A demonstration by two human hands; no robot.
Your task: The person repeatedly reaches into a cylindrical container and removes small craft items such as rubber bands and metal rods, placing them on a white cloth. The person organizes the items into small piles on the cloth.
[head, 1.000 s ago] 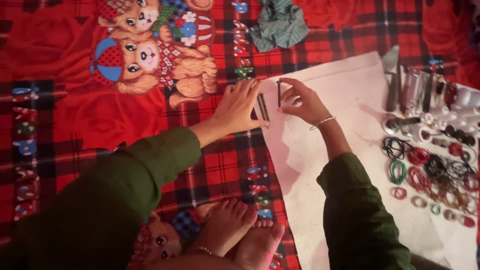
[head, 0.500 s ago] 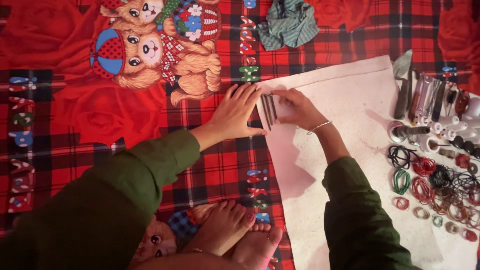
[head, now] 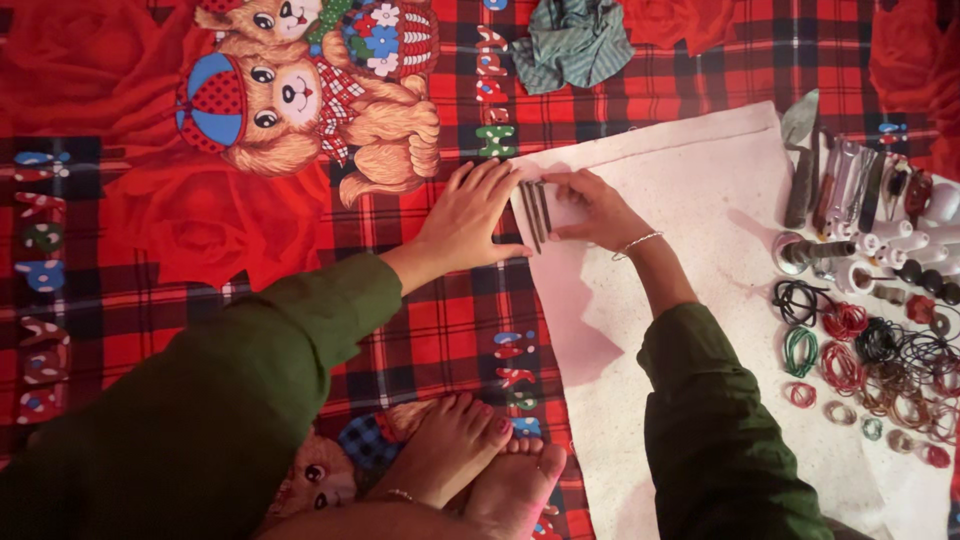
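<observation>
The left hand (head: pixel 470 220) lies flat and open, palm down, at the left edge of a white cloth (head: pixel 700 300) spread over a red plaid blanket (head: pixel 200 220). Its fingertips press on the cloth's corner, just beside a small bundle of thin dark rods (head: pixel 536 212). The right hand (head: pixel 592 208) is closed lightly on that bundle from the other side, thumb and fingers pinching the rods, which lie side by side on the cloth, running roughly away from the person. What the rods are made of is hard to tell from this view; they look like metal. A thin bangle (head: pixel 638 242) circles the right wrist. Both arms wear dark green sleeves (head: pixel 250 370).

Along the right side of the cloth sits a row of tools (head: pixel 835 185), with small white spools (head: pixel 880 245) below them and, nearer the person, many coloured rings (head: pixel 850 365) in red, green and black, well apart from the hands. A crumpled green rag (head: pixel 572 40) lies on the blanket beyond the cloth. The blanket carries a cartoon dog print (head: pixel 300 100). The person's bare feet (head: pixel 470 465) rest crossed on the blanket, near the cloth's left edge.
</observation>
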